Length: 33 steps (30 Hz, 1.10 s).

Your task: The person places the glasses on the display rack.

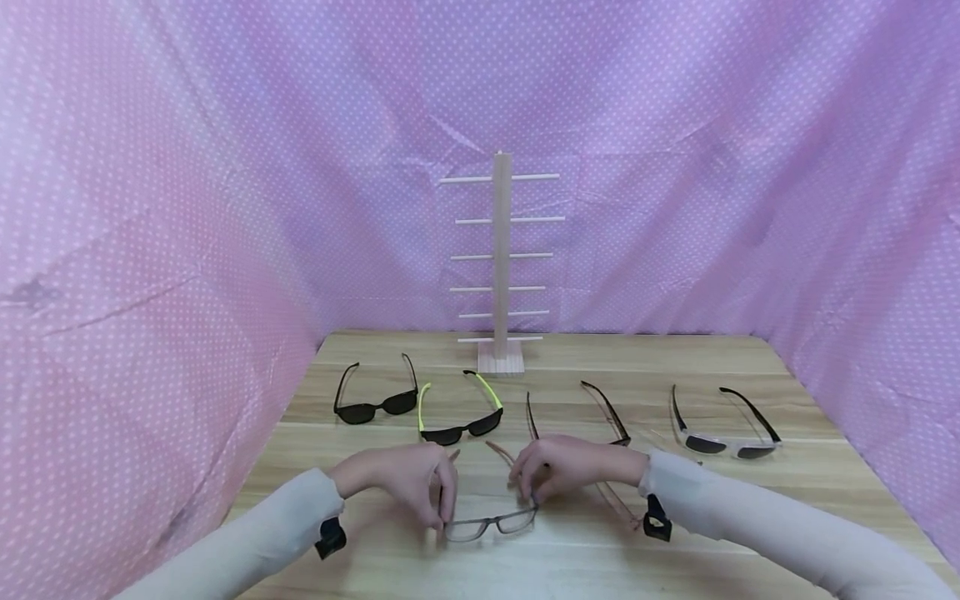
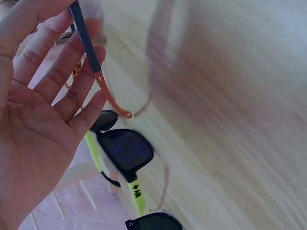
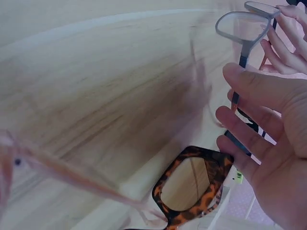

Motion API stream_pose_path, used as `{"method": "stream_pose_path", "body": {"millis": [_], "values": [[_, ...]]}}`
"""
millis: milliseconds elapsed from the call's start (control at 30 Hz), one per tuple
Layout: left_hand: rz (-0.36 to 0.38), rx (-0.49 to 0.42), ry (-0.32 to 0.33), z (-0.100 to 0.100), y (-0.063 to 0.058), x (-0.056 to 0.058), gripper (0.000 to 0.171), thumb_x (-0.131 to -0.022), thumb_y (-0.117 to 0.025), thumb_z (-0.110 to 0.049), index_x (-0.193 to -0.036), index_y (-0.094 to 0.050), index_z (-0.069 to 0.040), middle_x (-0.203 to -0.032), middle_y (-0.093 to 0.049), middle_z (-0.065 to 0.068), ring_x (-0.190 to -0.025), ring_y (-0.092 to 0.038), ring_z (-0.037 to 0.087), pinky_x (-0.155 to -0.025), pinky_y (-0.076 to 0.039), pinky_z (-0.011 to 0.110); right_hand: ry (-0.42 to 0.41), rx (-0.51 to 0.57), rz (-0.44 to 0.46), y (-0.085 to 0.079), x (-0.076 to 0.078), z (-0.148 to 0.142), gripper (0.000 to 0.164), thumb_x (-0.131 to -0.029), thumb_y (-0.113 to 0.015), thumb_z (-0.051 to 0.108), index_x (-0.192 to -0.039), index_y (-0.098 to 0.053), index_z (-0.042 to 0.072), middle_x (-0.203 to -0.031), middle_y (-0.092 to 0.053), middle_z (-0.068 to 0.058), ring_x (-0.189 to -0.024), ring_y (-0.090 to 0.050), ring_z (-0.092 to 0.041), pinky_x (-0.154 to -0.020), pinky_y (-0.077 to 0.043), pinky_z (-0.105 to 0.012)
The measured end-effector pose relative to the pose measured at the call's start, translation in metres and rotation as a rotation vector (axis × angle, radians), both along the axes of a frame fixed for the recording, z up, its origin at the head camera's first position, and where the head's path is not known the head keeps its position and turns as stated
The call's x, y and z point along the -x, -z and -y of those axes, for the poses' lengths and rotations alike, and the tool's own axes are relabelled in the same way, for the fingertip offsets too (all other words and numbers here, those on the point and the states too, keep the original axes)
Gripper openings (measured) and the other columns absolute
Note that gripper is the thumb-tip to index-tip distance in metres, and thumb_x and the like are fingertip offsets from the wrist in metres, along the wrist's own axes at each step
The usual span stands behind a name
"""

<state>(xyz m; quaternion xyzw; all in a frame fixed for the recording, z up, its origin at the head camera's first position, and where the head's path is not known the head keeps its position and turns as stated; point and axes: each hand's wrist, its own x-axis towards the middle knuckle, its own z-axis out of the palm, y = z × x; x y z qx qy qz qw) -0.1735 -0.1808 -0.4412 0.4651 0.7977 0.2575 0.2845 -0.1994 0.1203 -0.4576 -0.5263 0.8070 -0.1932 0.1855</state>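
Observation:
A pair of grey-framed eyeglasses (image 1: 489,522) with clear lenses is held in both hands just above the front of the table, lenses toward me, temples unfolded. My left hand (image 1: 422,483) pinches one temple near its hinge; in the left wrist view that temple (image 2: 86,40) runs dark grey to an orange tip, along the other fingers. The opposite temple is pinched by my right hand (image 1: 558,468), between thumb and fingers in the right wrist view. Tortoiseshell glasses (image 3: 218,165) lie close by the right hand, partly hidden behind it in the head view.
Black sunglasses (image 1: 397,404), black-and-neon-yellow sunglasses (image 1: 486,423) and white-framed sunglasses (image 1: 753,452) lie in a row on the wooden table (image 1: 817,500). Pinkish clear glasses (image 1: 624,507) lie partly under the right forearm. A wooden display stand (image 1: 502,250) with several crossbars stands behind.

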Motion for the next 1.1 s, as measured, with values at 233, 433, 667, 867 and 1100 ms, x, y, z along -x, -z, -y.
{"method": "stream_pose_path", "body": {"millis": [233,433,667,867,1100], "values": [[0.043,-0.053,-0.035,0.0,-0.015,0.006,0.007,-0.079,-0.083,-0.009,-0.081,-0.082,-0.015,-0.083,-0.077,-0.014,-0.089,-0.064,-0.006,-0.098,-0.052,0.025,-0.044,0.103,0.089,-0.01,0.008,-0.013,0.015,-0.082,-0.081,0.005,-0.096,-0.079,0.01,-0.118,-0.076,-0.007,-0.116,-0.067,-0.016,-0.104,-0.053,-0.03],[0.052,-0.077,-0.036,0.001,-0.027,0.01,0.007,-0.08,-0.083,-0.008,-0.085,-0.081,-0.012,-0.089,-0.077,-0.008,-0.097,-0.065,-0.003,-0.114,-0.041,0.028,-0.041,0.159,0.139,-0.02,0.012,-0.023,0.021,-0.084,-0.081,0.011,-0.104,-0.078,0.005,-0.117,-0.075,-0.012,-0.116,-0.068,-0.02,-0.106,-0.052,-0.033],[0.021,-0.133,0.005,-0.002,-0.043,0.019,0.007,-0.081,-0.081,-0.007,-0.085,-0.081,-0.012,-0.087,-0.076,-0.005,-0.092,-0.064,-0.002,-0.103,-0.051,0.026,0.042,0.125,0.133,-0.04,0.015,-0.03,0.015,-0.084,-0.083,0.021,-0.098,-0.079,0.017,-0.118,-0.075,-0.004,-0.119,-0.066,-0.018,-0.107,-0.051,-0.036],[-0.024,-0.132,-0.005,-0.004,-0.055,0.029,0.007,-0.082,-0.078,-0.008,-0.086,-0.08,-0.013,-0.089,-0.076,-0.007,-0.098,-0.065,0.0,-0.116,-0.043,0.032,0.056,0.148,0.111,-0.051,0.019,-0.035,0.016,-0.083,-0.084,0.023,-0.096,-0.079,0.015,-0.117,-0.076,-0.008,-0.118,-0.067,-0.021,-0.105,-0.052,-0.036],[-0.074,-0.149,-0.088,-0.007,-0.067,0.036,0.01,-0.082,-0.077,-0.008,-0.087,-0.079,-0.017,-0.092,-0.076,-0.008,-0.097,-0.066,0.003,-0.098,-0.054,0.032,0.1,0.204,0.054,-0.056,0.025,-0.043,0.016,-0.083,-0.085,0.029,-0.093,-0.078,0.018,-0.116,-0.076,-0.007,-0.116,-0.069,-0.028,-0.107,-0.053,-0.042]]}}
